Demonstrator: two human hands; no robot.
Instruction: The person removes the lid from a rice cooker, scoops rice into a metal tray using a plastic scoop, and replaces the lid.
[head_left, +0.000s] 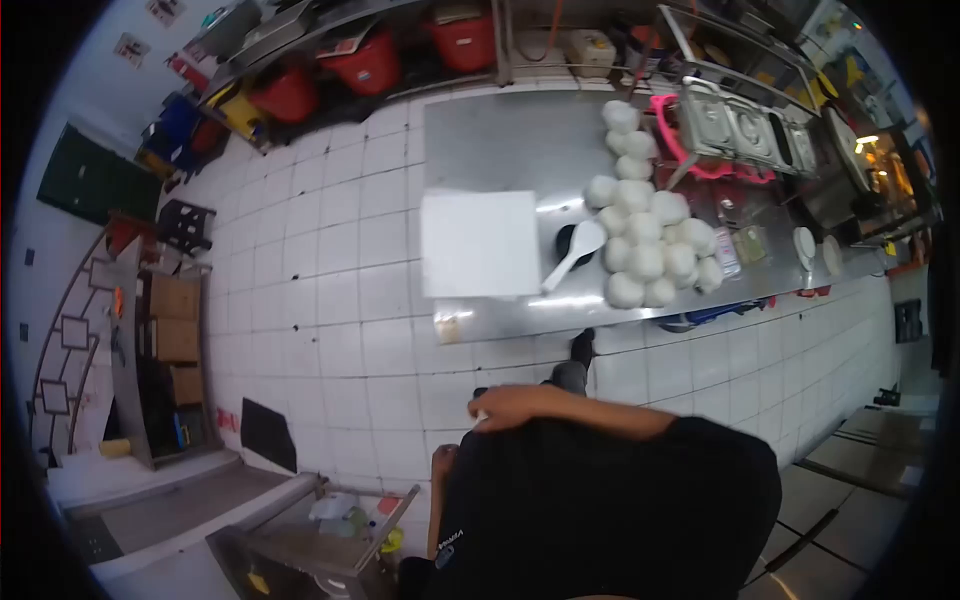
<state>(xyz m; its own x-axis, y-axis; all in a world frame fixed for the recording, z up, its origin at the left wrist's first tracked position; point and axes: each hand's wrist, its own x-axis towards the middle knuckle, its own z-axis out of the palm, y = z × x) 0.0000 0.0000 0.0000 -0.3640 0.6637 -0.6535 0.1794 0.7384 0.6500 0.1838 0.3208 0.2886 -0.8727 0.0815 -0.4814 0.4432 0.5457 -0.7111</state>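
The small white piece [481, 414], its make too small to tell, sits pinched in the right hand [500, 405], held against the dark shirt above the tiled floor [330, 300], well apart from the steel counter [500, 140]. A loose pinch could drop it. The left hand [442, 462] hangs low; its fingers' state I cannot tell. Dough balls [645, 245] crowd the counter's right part beside a white board [480, 243].
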